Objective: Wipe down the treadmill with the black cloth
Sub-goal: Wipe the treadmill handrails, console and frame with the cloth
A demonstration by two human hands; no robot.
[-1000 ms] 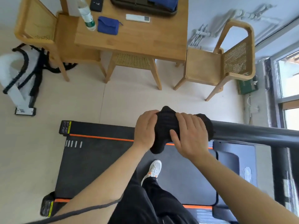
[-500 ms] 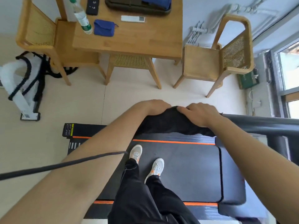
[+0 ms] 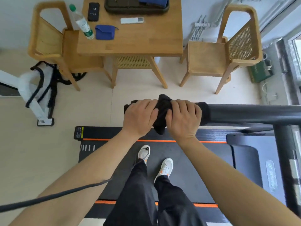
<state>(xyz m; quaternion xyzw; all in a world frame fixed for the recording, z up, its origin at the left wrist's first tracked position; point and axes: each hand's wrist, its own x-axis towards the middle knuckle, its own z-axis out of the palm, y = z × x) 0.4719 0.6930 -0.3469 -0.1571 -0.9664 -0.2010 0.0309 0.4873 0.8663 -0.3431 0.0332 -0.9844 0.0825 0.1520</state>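
The black cloth (image 3: 162, 110) is bunched over the free left end of the treadmill's dark handrail (image 3: 247, 114). My left hand (image 3: 140, 116) presses on the cloth's left part and my right hand (image 3: 183, 118) grips its right part, both palms down, side by side. A fold of cloth sticks up between the hands and another hangs below them. The treadmill deck (image 3: 187, 162) with its orange side stripes lies underneath, and I stand on it in white shoes and black trousers.
A wooden table (image 3: 130, 41) with a water bottle (image 3: 82, 23), a blue pouch (image 3: 105, 32), a remote and a dark tray stands ahead. Wooden chairs (image 3: 219, 51) flank it. A white stand with black straps (image 3: 37, 93) sits on the floor at left. A dark cable (image 3: 53, 195) crosses my left forearm.
The cloth was spread flat under both hands half a second ago; now it is bunched up again on the handrail's end, with the hands closer together.
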